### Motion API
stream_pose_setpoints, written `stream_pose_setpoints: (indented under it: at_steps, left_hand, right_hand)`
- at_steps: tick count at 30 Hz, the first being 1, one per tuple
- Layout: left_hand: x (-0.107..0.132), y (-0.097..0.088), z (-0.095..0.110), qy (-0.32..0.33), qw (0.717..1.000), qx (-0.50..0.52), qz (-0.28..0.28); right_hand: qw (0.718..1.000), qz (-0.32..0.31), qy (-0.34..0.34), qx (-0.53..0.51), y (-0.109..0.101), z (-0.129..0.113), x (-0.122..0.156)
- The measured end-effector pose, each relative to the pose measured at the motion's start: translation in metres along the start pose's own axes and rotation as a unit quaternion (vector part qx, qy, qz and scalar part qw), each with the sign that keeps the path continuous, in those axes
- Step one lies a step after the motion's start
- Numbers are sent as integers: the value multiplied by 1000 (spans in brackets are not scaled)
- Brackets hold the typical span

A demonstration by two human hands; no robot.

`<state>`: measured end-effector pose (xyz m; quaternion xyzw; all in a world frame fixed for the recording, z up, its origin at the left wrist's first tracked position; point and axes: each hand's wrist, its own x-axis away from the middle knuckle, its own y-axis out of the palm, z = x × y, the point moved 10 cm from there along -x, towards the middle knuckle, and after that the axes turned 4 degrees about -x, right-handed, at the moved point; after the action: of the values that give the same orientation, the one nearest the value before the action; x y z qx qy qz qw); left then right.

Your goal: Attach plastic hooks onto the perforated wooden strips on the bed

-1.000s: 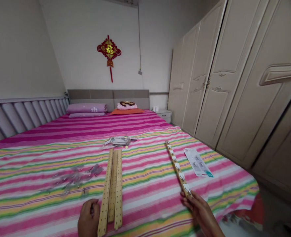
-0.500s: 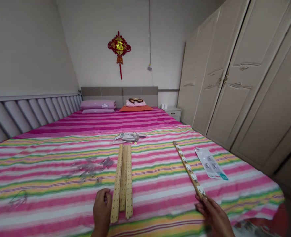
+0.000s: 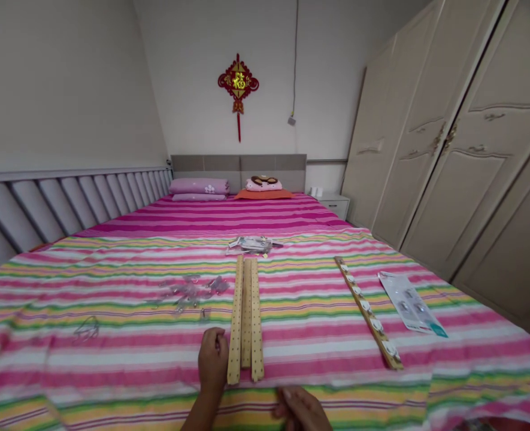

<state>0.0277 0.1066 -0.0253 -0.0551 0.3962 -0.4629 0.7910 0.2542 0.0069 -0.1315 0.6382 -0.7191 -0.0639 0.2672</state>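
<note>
My left hand [image 3: 213, 359] rests on the striped sheet with its fingers curled in; what they hold, if anything, is hidden. Right beside it lie wooden strips with rows of small holes: a left strip [image 3: 236, 323], a plain-looking middle strip [image 3: 247, 317] and a right strip [image 3: 256, 323], side by side. My right hand [image 3: 303, 410] is below their near ends, fingers loosely bent and slightly apart, with nothing visible in it. Off to the right lies a wooden strip with several white-backed hooks [image 3: 366, 308], touched by neither hand.
Several small clear packets [image 3: 190, 293] are scattered left of the strips. A clear plastic bag [image 3: 252, 244] lies beyond their far ends. On the right is a blister pack [image 3: 411, 302]. A thin wire-like loop [image 3: 87, 328] lies at left; a wardrobe [image 3: 426, 131] stands at right.
My right hand has let go of the hook strip and moved left, near the wooden strips. The strip stays on the sheet. The view has shifted left; my left hand remains curled beside the strips.
</note>
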Motion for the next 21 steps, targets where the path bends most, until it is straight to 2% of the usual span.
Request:
stream_pose_setpoints:
  at_steps: [2,4,8,15,21]
  left_hand:
    - [0,0,0,0,1000,-1,1]
    - [1,1,0,2,1000,-3,0]
    - [2,2,0,9,1000,-7,0]
    - [2,3,-1,6,1000,-9,-1]
    - [4,4,-2,3,1000,-3,-3]
  right_hand:
    - [999,-38,33,-4,27,7,-7]
    - [996,-59,67,-3,45,14,-14]
    - [994,-67,84,4,62,22,-23]
    - [999,-39,24,-20,62,7,-33]
    - [998,-28,-22,-43,43,-12,-19]
